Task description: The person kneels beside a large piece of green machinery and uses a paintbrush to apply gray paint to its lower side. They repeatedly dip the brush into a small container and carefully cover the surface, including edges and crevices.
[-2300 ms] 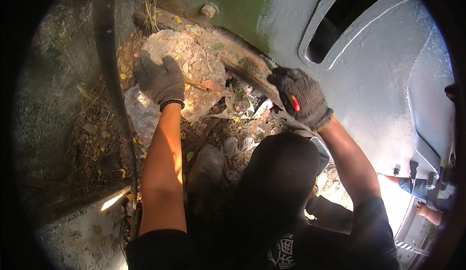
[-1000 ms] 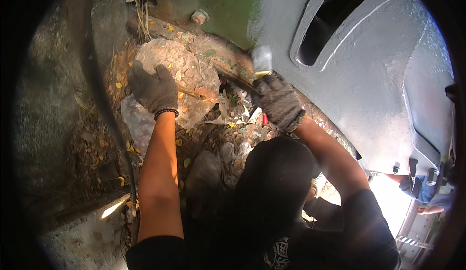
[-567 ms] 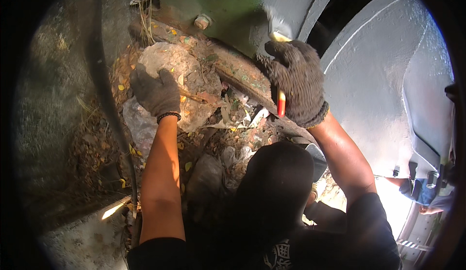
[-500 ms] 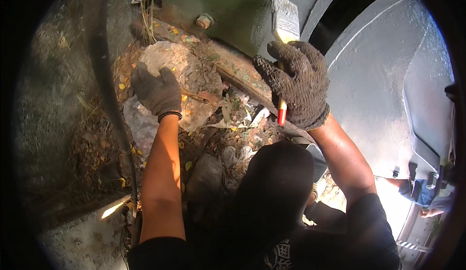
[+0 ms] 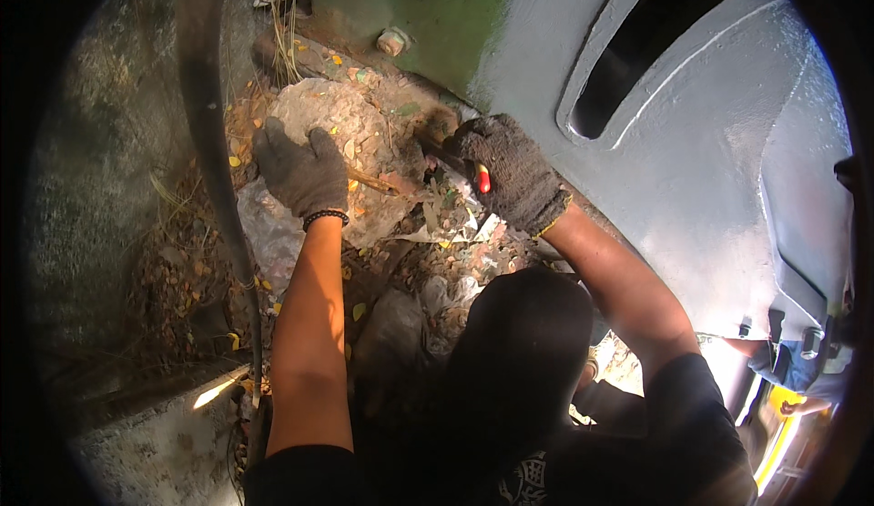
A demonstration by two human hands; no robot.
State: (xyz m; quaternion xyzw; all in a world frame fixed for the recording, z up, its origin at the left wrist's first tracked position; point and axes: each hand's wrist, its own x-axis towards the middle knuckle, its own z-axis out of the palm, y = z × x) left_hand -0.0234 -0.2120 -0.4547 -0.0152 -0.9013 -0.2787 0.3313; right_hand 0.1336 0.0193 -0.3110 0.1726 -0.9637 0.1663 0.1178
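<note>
**Rock and red-handled tool: positions and handling risks**

Rock (image 5: 350, 137) lies in the upper centre-left of the frame, a pale, rough lump bedded in dry leaves and litter.

1. Far left: a dark pipe (image 5: 218, 178) runs from the top of the frame downward, just beside the debris. A concrete edge (image 5: 164, 442) shows at lower left.
2. Left hand (image 5: 299, 171), in a grey knit glove with a dark wristband, lies flat on the left flank of the rock, fingers spread and pressing. It is open, not clamped on anything.
3. Centre: debris pile (image 5: 428, 233) of plastic scraps, leaves and soil fills the ground below the rock. A bolt head (image 5: 391, 42) sits above on the green-painted base.
4. Right hand (image 5: 510, 174), gloved alike, is closed around a tool with a red handle (image 5: 483, 178). Its working end points toward the gap between the rock and the grey metal panel (image 5: 692, 151) and is hidden by dirt.

Risks, as judged from this position:
- The tool may slip off the hard surface and strike the left hand, which rests near the working point.
- The rock may shift suddenly if pried, since loose litter gives poor footing, and pinch fingers against the panel.
- Sharp scraps in the debris may cut through the knit gloves.
</note>
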